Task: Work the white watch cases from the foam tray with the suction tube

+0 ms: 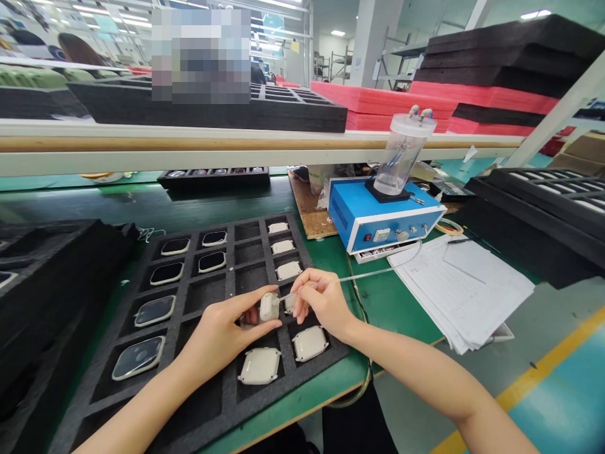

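Note:
My left hand [231, 318] grips a cream smartwatch case [269, 307] between thumb and fingers, tilted on edge above a black foam tray [189, 340]. A thin clear tube [368, 275] is pinched in my right hand [319, 299], its slim tip pointing at the side of the case; whether they touch, I cannot tell. Under and around both hands, the tray's pockets hold more cream cases, such as one lying face down [259, 366] near the front edge and another [310, 343] beside it. Watches with dark screens [139, 359] fill the left column.
At the tube's far end stands a blue dispenser box [387, 211] with a clear canister [404, 154] on top. Papers [467, 284] and a pen lie to the right. Black foam trays stack at left [51, 315] and right [543, 214]. A shelf rail [189, 145] crosses behind.

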Demonstrator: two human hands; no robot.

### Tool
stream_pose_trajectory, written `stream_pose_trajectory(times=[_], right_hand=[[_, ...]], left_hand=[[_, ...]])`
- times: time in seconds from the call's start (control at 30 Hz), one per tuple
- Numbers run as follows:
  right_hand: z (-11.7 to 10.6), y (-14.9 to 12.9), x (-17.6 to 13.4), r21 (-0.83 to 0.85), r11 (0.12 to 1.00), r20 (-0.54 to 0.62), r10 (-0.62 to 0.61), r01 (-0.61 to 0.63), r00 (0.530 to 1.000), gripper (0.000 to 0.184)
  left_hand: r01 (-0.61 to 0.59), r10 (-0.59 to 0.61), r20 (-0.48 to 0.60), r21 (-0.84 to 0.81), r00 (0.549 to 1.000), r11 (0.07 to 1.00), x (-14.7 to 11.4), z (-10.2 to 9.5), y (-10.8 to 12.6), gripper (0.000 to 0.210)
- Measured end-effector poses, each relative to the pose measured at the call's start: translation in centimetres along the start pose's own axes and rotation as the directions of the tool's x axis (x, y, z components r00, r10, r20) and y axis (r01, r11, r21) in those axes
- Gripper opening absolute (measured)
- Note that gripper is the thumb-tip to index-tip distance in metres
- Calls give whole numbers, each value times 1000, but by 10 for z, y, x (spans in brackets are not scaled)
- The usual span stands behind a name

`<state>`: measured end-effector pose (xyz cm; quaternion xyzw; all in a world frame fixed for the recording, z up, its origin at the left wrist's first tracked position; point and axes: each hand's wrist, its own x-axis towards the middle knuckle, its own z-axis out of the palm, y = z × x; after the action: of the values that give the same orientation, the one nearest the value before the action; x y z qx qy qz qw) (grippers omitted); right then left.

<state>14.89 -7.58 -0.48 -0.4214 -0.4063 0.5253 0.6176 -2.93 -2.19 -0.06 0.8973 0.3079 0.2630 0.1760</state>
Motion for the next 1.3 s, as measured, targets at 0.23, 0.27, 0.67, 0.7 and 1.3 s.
stream_pose_trajectory(times=[0.23, 0.27, 0.67, 0.7, 1.3], right_hand=[[0, 0, 1, -10, 1000, -3, 0, 0, 1000, 8], [0, 0, 1, -10, 1000, -3, -1, 1, 1000, 8], [0, 1, 1, -7, 1000, 0, -9, 9, 1000, 8], [0, 1, 1, -10, 1000, 1, -8, 8, 1000, 8], [-1, 0, 0, -7, 1000, -1, -5, 5, 1000, 8]], left_hand=[[-21, 20, -20, -7, 1000, 1000, 0, 3, -4, 48], [-23, 23, -21, -7, 1000, 1000, 0, 4, -4, 48], [-26, 25, -19, -20, 999, 999, -2, 3, -5, 49], [-27, 27, -20, -20, 999, 999, -2, 3, -5, 49], [-30, 29, -29, -25, 999, 999, -1, 2, -3, 46]])
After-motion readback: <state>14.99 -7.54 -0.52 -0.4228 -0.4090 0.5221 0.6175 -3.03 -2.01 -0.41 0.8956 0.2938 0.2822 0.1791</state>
